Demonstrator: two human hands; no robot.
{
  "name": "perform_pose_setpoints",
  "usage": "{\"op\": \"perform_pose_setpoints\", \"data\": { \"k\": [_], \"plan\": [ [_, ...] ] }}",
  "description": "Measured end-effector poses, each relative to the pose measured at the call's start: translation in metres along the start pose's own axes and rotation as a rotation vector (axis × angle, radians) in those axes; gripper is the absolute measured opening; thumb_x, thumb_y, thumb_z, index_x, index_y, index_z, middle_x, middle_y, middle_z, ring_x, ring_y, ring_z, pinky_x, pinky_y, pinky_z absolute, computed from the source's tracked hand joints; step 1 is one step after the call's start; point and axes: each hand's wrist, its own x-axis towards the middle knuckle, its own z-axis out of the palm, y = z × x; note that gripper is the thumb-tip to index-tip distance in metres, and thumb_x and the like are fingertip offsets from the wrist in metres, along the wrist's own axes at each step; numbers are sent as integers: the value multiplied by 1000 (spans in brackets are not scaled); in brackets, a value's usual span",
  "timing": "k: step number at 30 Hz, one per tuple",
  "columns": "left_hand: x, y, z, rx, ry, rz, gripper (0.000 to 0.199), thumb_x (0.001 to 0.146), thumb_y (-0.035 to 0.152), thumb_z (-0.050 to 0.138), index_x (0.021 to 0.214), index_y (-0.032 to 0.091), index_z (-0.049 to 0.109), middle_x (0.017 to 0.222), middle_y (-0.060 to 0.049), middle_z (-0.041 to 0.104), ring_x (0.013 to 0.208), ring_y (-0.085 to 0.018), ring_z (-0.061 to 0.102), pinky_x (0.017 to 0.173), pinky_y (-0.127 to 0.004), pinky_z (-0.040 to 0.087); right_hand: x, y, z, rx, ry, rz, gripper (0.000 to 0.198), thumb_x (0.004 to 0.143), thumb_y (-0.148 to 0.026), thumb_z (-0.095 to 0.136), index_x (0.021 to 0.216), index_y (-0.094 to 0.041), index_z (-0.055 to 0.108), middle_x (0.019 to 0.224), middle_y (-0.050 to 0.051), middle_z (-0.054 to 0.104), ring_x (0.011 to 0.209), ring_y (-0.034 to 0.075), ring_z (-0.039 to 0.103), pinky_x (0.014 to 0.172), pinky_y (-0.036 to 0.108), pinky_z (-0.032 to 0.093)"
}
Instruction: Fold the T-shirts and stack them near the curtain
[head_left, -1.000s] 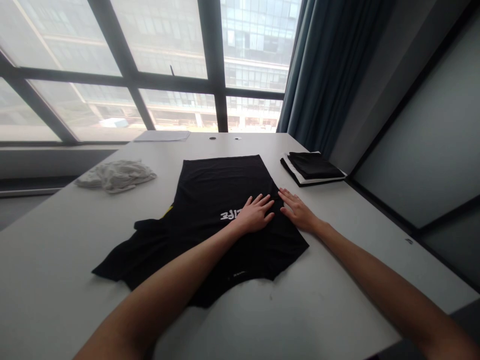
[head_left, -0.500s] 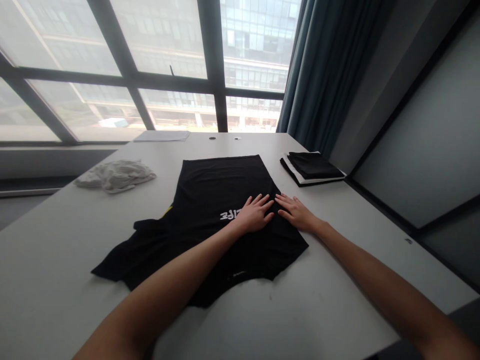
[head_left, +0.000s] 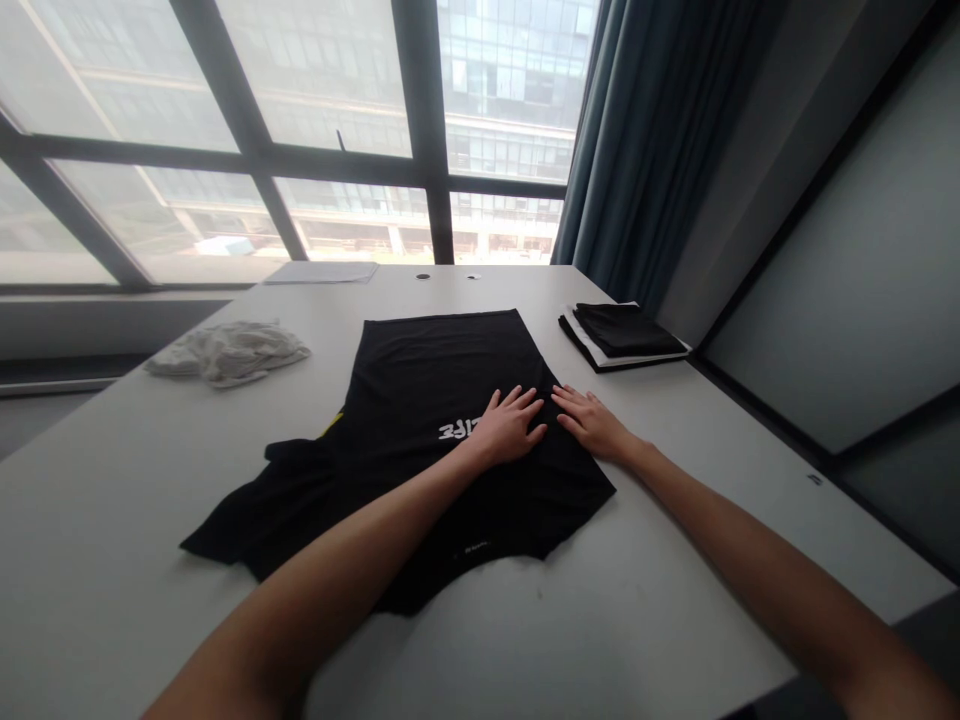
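Observation:
A black T-shirt [head_left: 442, 360] lies spread on the white table, its neckline toward me and its hem toward the window. White lettering on its front is partly covered by my left hand [head_left: 510, 425], which rests on the cloth with fingers spread. Close beside it, my right hand [head_left: 592, 425] lies flat on the shirt's right edge near the sleeve, fingers stretched out. The fingertips of both hands almost meet. On the left, the other sleeve is bunched, and a bit of yellow shows at the shirt's side. My left forearm hides part of the shirt.
A crumpled light grey cloth [head_left: 229, 352] sits on the table [head_left: 660, 610] at left. Folded black and white garments [head_left: 626, 332] are stacked at right, near a wall. Papers [head_left: 322, 272] lie at the far edge, below the window. A dark blue curtain [head_left: 622, 150] hangs behind.
Both hands stay on the shirt in nearly the same place. A slightly wider gap shows between their fingertips; the view has shifted very little.

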Motion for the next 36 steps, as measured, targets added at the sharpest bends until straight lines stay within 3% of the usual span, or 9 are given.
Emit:
{"op": "perform_pose_setpoints", "data": {
  "k": [3,5,8,10,18,24,28,36],
  "plan": [
    [-3,11,-13,-73,96,130,39,101,36,45,133,24,65,144,-6,62,142,-25,48,124,-46,25,1,2,0,7,-11,6,52,106,-37,32,155,-27,44,164,8,36,154,27,25,121,63,21],
    [-7,20,-19,-167,51,301,37,102,33,43,126,25,70,131,-4,70,130,-21,58,121,-37,33,1,3,0,16,-16,5,52,106,-36,28,154,-25,45,164,9,37,154,27,26,121,62,21],
    [-13,33,-22,-283,-127,556,37,102,34,47,132,28,68,137,-2,67,131,-20,58,119,-32,36,2,4,-1,9,-10,3,52,105,-35,31,153,-23,47,163,10,37,153,28,28,121,62,22],
    [-17,40,-20,-320,-199,635,42,101,37,52,141,29,62,149,-1,57,139,-21,51,123,-33,32,3,4,-1,-6,-6,-4,52,103,-34,37,152,-23,48,163,10,38,153,29,29,121,61,23],
    [-26,47,-16,-281,-274,647,57,98,48,61,152,36,48,165,1,31,154,-29,28,129,-46,17,3,7,-1,20,0,-9,51,100,-32,47,151,-25,50,162,9,40,152,28,32,122,60,22],
    [-29,52,-10,-331,-254,743,71,98,53,59,158,18,40,164,-8,34,156,-34,16,128,-46,17,3,10,-1,82,17,-16,50,100,-33,50,149,-28,51,161,8,41,151,28,34,122,60,21],
    [-30,59,-8,-362,-292,790,75,100,51,57,161,17,31,165,-10,33,155,-28,22,129,-43,12,3,9,0,81,29,-12,49,100,-32,51,149,-28,52,160,8,42,150,29,35,122,60,21],
    [-32,63,-3,-365,-308,791,80,98,54,58,161,13,31,164,-14,33,155,-28,22,129,-46,8,2,10,2,95,45,-13,49,99,-32,51,148,-28,53,160,8,43,150,29,35,122,61,21]
  ]
}}
